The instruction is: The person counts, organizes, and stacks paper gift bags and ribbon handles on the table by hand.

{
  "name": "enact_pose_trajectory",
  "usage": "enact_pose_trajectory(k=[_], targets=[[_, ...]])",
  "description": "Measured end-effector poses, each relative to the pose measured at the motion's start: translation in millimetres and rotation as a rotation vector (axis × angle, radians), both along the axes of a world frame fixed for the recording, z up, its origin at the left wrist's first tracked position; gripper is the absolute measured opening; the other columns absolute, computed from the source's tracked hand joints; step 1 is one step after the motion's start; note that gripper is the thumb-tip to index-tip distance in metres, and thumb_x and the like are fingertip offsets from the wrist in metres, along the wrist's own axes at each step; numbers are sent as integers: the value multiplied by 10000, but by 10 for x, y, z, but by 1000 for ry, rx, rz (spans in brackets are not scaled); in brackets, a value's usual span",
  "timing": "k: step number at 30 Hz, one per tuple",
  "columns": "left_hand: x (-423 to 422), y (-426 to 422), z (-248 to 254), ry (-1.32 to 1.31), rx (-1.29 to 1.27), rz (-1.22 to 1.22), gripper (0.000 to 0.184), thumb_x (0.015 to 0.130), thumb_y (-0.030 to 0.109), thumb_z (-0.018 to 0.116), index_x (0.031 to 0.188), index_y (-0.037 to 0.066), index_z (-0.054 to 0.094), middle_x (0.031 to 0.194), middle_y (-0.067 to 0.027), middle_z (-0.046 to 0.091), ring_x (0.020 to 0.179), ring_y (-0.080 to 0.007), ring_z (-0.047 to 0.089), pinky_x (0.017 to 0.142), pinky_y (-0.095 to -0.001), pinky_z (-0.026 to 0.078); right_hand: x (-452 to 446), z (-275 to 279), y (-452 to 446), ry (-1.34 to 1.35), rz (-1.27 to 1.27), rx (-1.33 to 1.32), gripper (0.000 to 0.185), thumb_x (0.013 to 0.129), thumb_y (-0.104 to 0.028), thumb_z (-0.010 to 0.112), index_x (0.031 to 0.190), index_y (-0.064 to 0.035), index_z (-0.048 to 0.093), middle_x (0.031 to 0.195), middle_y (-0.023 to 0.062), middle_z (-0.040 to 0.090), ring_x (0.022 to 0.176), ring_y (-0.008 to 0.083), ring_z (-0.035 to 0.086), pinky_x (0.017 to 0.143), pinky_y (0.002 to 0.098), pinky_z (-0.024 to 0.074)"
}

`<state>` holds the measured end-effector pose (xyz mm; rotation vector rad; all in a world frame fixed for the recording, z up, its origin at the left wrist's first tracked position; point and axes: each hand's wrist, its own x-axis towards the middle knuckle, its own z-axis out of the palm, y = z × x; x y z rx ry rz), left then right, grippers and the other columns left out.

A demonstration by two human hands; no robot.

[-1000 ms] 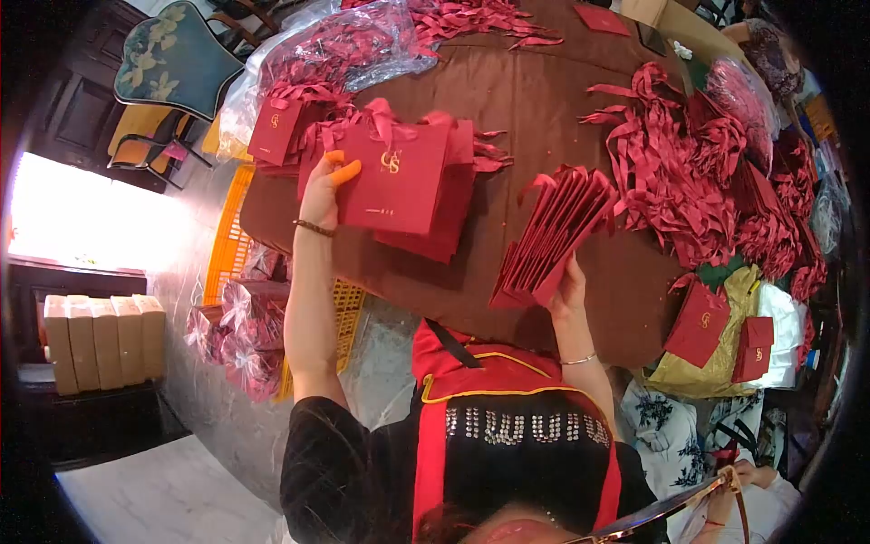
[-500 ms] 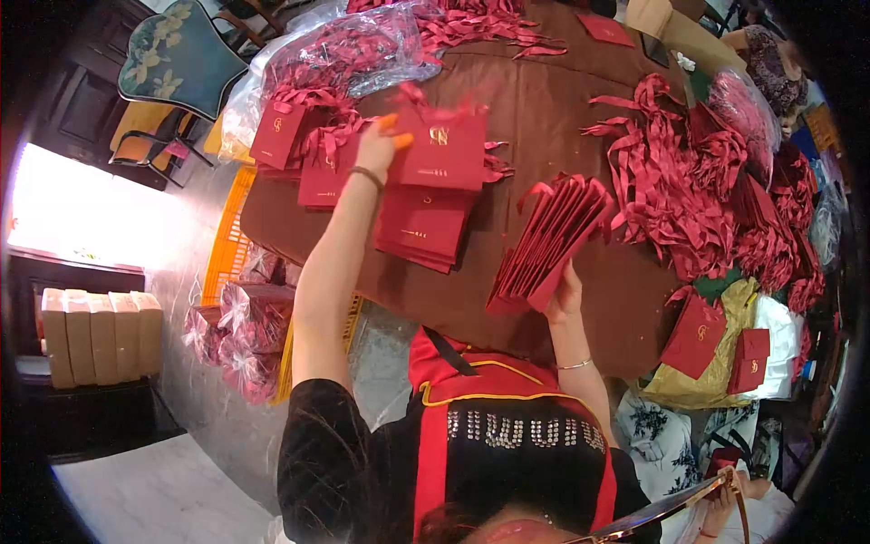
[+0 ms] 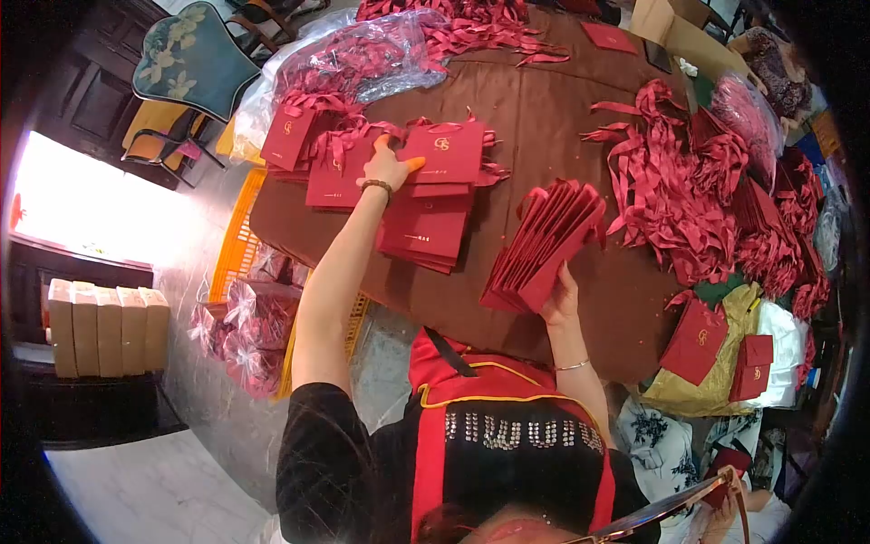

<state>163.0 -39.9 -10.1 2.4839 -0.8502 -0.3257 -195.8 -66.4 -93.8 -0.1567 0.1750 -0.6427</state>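
My left hand [image 3: 388,170], with orange covers on its fingertips, is over the table with thumb and finger spread. It lies at the left edge of a red gift bag [image 3: 444,156] with gold print, its thumb close to or touching that bag. Beneath this bag a stack of matching red bags [image 3: 420,231] juts toward me. To the left, another red bag [image 3: 331,188] is partly covered by the hand. My right hand [image 3: 563,297] is closed around the lower right side of a fanned bundle of red gift bags [image 3: 544,243] with ribbon handles; some fingers are hidden behind it.
Heaps of red ribbon-handled bags [image 3: 675,208] cover the table's right side. Plastic-wrapped bags [image 3: 362,59] lie at the far left. Below the left edge stands a yellow crate [image 3: 237,238] beside wrapped bundles [image 3: 258,331]. A co-worker's hand [image 3: 720,517] shows at lower right.
The red gift bag under my left hand has come down onto the stack, its ribbon settling. My left hand has lowered and its fingers have spread. The right hand's bundle has barely moved.
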Motion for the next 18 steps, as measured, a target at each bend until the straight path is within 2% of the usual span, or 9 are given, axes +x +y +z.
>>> enact_pose_trajectory(k=[2,6,8,11,12,14,15,17,18], targets=[[50,20,-50,-12,-32,22,928,633,553,682,1352,160,246,1246,-186,478,1119,-355,484,924,-492,349,-13,-39,-28,9,13,5,520,822,-255,602,1278,-114,394,1251,59,477,1151,237,457,986,431,370],[66,4,-92,53,-19,78,869,655,517,685,1337,169,273,1222,-184,501,1105,-351,497,902,-503,354,-63,29,-75,34,-36,-3,529,816,-257,612,1277,-118,392,1245,52,478,1155,235,451,991,439,357],[-18,35,39,76,39,33,911,637,462,728,1303,15,298,1219,-207,491,1107,-333,495,930,-363,381,-80,94,-95,31,-55,-3,533,816,-259,613,1279,-120,389,1241,48,481,1156,235,449,993,442,353],[-328,44,426,1,171,121,886,640,466,719,1302,44,309,1221,-173,500,1096,-327,504,927,-365,379,-101,114,-105,33,-94,-25,538,819,-264,610,1286,-126,382,1236,44,484,1154,237,450,996,445,347],[-376,26,441,2,170,125,886,640,466,719,1302,44,309,1221,-173,500,1096,-327,504,927,-365,379,-102,115,-104,35,-92,-25,540,820,-266,609,1290,-129,378,1239,42,482,1155,237,448,997,444,345],[-416,12,457,-103,96,141,765,698,401,685,1307,108,327,1136,-179,556,1072,-363,508,938,-444,347,-88,116,-100,37,-83,-27,543,822,-269,607,1293,-132,375,1242,40,479,1156,238,445,997,443,344],[-342,21,379,-103,95,146,765,698,401,685,1307,108,327,1136,-179,556,1072,-363,508,938,-444,347,-76,112,-96,32,-71,-28,541,824,-270,605,1293,-131,375,1246,41,475,1158,238,444,998,444,343],[-56,-20,23,-3,-462,-95,693,692,240,715,1274,76,377,1146,-178,545,1084,-338,498,917,-415,378,-51,116,-86,26,-56,-30,540,826,-272,602,1294,-130,374,1251,41,471,1159,239,442,998,444,343],[79,-112,-136,187,-689,-113,605,701,36,668,1243,18,402,1182,-163,518,1085,-286,495,887,-358,416,-42,117,-80,21,-52,-51,534,829,-274,597,1292,-126,376,1252,42,470,1161,239,440,998,444,342]])
